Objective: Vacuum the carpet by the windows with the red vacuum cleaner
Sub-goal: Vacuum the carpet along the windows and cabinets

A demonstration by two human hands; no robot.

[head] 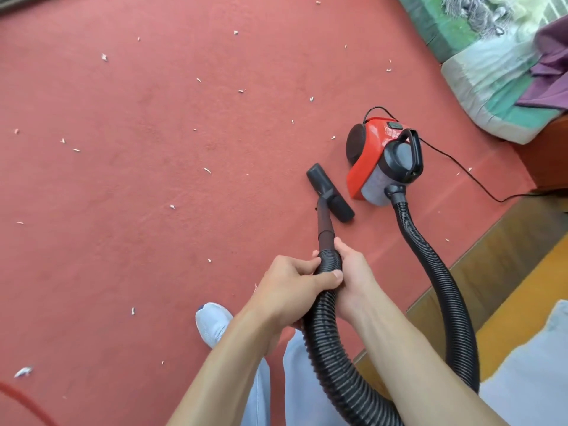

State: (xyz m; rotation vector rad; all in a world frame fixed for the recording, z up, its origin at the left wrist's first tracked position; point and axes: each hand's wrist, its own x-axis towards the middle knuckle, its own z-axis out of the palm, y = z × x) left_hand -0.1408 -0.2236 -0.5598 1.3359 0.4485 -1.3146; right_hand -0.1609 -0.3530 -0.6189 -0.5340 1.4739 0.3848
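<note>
Seen from above, a person's left hand (pixel 295 281) and right hand (pixel 353 272) both grip a black ribbed hose (pixel 330 342) near its rigid wand (pixel 324 222). The wand ends in a black floor nozzle (pixel 330 192) resting on a red carpet (pixel 153 149) scattered with small white scraps (pixel 207 170). Just beside the nozzle sits a red vacuum cleaner (pixel 373 158), its thin black cord (pixel 461 167) trailing right. A pale shoe (pixel 212 324) stands on the carpet.

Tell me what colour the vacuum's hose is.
Black: the ribbed hose runs from the red vacuum cleaner. The head view, the only one, shows it clearly.
</note>
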